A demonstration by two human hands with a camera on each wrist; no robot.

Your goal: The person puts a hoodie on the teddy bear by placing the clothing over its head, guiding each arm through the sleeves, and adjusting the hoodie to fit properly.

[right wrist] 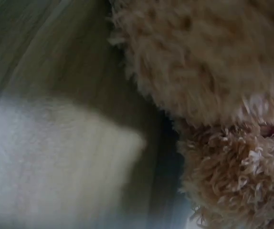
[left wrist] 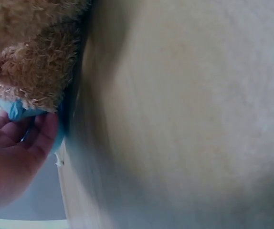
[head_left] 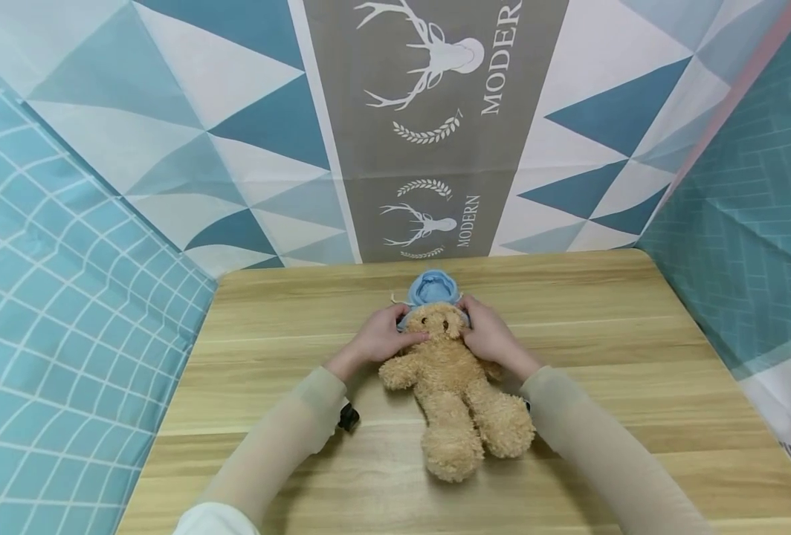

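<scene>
A tan plush teddy bear lies on its back, head toward the far edge of the table. Around the top of its head is a light blue cloth hat with thin white cords at its sides. My left hand grips the hat's edge beside the bear's head, thumb across its cheek. In the left wrist view, the fingers of that hand curl at the blue cloth. On the other side, my right hand pinches the hat's edge. Fur fills most of the right wrist view.
A wooden table carries the bear. Patterned cloth walls stand behind it and on both sides. A small black object shows beside the left forearm.
</scene>
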